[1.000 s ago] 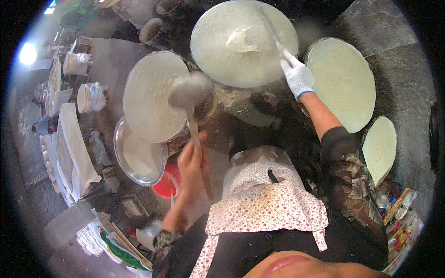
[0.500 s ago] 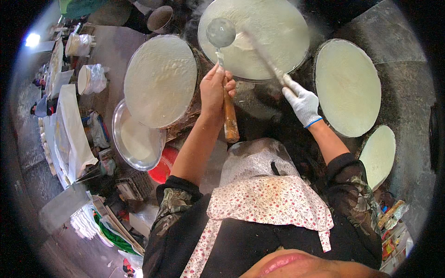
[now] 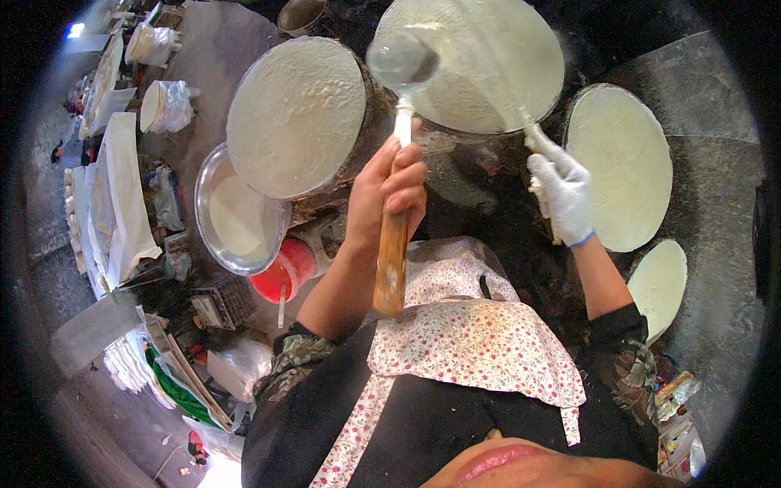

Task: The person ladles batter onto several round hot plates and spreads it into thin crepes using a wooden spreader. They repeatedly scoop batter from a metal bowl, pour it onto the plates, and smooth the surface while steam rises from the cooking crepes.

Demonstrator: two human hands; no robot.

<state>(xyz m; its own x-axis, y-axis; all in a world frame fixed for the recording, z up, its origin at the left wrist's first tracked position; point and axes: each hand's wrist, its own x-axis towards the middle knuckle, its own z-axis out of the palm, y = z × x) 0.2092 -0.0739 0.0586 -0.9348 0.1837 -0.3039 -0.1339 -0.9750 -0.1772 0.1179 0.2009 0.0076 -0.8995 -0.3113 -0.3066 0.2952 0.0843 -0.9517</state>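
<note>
Ladle (image 3: 401, 62) over pan (image 3: 476, 132) edge, apparently clear

- The left hand (image 3: 389, 191) is bare, its fingers (image 3: 406, 176) curled into a firm grip.
- The left forearm (image 3: 332, 289) slants up to it from below and to its left.
- The right hand (image 3: 560, 189), white-gloved, is apart from the left and roughly level with it, fingers bent in a grip.
- The right forearm (image 3: 598, 281) rises from below and to that hand's right.
</note>
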